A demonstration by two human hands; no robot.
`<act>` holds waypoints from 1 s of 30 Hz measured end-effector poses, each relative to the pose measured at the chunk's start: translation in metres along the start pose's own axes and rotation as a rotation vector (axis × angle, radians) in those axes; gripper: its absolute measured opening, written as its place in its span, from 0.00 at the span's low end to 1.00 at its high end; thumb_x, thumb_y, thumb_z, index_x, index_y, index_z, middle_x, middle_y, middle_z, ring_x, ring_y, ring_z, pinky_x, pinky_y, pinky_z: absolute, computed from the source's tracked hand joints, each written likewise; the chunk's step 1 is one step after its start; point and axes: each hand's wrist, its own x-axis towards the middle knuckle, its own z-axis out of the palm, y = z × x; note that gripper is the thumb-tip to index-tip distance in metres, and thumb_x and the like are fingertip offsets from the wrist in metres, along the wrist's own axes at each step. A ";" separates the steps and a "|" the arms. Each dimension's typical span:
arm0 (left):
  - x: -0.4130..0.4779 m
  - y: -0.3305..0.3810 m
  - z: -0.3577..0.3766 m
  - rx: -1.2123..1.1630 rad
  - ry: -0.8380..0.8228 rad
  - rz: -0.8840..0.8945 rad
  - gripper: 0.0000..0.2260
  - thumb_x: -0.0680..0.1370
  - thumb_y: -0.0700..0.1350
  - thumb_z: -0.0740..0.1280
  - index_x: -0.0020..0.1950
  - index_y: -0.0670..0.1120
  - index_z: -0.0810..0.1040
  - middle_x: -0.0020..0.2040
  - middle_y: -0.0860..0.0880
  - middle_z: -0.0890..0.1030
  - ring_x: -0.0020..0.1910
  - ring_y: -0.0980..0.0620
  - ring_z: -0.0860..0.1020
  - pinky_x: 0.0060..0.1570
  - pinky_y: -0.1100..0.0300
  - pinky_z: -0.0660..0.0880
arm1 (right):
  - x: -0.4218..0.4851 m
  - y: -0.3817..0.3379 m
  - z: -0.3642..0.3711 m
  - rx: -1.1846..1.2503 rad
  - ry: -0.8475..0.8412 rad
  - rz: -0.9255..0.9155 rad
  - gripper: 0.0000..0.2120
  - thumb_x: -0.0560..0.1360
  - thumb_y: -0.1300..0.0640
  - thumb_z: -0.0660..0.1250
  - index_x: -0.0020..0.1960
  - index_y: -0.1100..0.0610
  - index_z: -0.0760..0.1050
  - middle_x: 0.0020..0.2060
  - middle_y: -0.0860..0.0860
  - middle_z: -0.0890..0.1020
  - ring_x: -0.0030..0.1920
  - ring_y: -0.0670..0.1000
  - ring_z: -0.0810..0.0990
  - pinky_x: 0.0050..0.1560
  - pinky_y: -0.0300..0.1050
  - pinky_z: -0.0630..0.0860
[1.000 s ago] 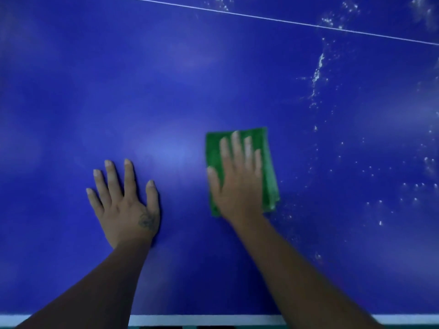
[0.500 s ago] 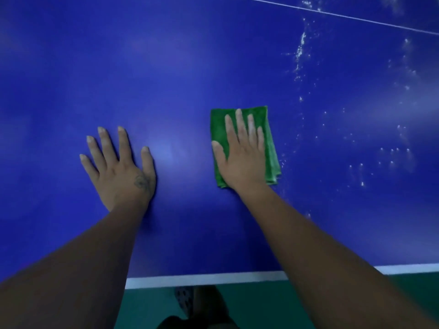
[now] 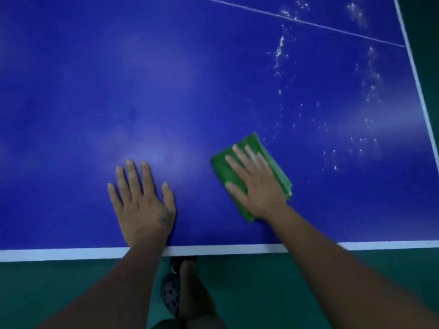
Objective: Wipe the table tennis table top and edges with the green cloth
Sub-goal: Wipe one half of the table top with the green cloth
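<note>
Right hand [image 3: 257, 186] presses flat, fingers straight, on the folded green cloth [image 3: 273, 169] lower right of centre on the blue tabletop [image 3: 166, 79]. Left hand [image 3: 142, 205] rests flat beside it, holding nothing (white droplets [image 3: 280, 47] upper right).

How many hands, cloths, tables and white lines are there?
Hands: 2, the left hand and the right hand
Cloths: 1, the cloth, green
Tables: 1, the table, blue
White lines: 3, the near line, the side line and the thin line
Total: 7
</note>
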 end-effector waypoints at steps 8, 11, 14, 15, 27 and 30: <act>-0.002 -0.002 0.001 0.012 -0.005 0.004 0.34 0.86 0.63 0.45 0.89 0.48 0.51 0.89 0.46 0.48 0.88 0.43 0.45 0.86 0.39 0.44 | 0.048 0.000 -0.007 -0.072 -0.078 0.133 0.31 0.87 0.34 0.47 0.88 0.41 0.55 0.89 0.53 0.45 0.88 0.61 0.42 0.87 0.61 0.41; -0.003 -0.002 0.000 -0.009 0.004 0.005 0.34 0.86 0.63 0.46 0.89 0.48 0.52 0.89 0.45 0.49 0.88 0.43 0.46 0.86 0.39 0.44 | -0.008 -0.033 0.007 -0.091 -0.042 0.078 0.31 0.88 0.34 0.49 0.88 0.43 0.56 0.89 0.55 0.48 0.88 0.60 0.44 0.87 0.61 0.42; -0.004 -0.003 -0.001 -0.024 0.019 0.007 0.34 0.86 0.63 0.46 0.89 0.47 0.53 0.89 0.45 0.50 0.88 0.42 0.47 0.86 0.39 0.44 | -0.072 -0.045 0.016 -0.037 -0.031 -0.012 0.33 0.87 0.34 0.55 0.87 0.46 0.59 0.89 0.52 0.52 0.88 0.59 0.47 0.87 0.63 0.49; -0.003 -0.003 -0.001 -0.024 0.022 0.004 0.34 0.86 0.62 0.46 0.89 0.47 0.54 0.89 0.45 0.50 0.88 0.42 0.47 0.86 0.39 0.45 | -0.087 -0.039 0.015 -0.036 -0.046 -0.036 0.34 0.87 0.33 0.56 0.88 0.48 0.59 0.89 0.51 0.52 0.88 0.58 0.48 0.87 0.64 0.51; 0.000 0.000 -0.003 0.040 -0.007 -0.018 0.34 0.86 0.62 0.47 0.89 0.49 0.52 0.89 0.46 0.49 0.88 0.43 0.45 0.86 0.40 0.44 | 0.029 0.087 -0.020 -0.058 -0.044 0.135 0.38 0.86 0.32 0.54 0.88 0.51 0.54 0.88 0.49 0.53 0.88 0.55 0.48 0.87 0.62 0.49; -0.001 0.003 -0.004 0.032 0.002 -0.015 0.34 0.86 0.62 0.48 0.89 0.48 0.53 0.89 0.46 0.50 0.88 0.43 0.46 0.86 0.40 0.44 | 0.035 0.075 -0.016 -0.058 -0.021 0.188 0.40 0.85 0.30 0.51 0.89 0.52 0.52 0.89 0.49 0.51 0.88 0.55 0.47 0.87 0.61 0.47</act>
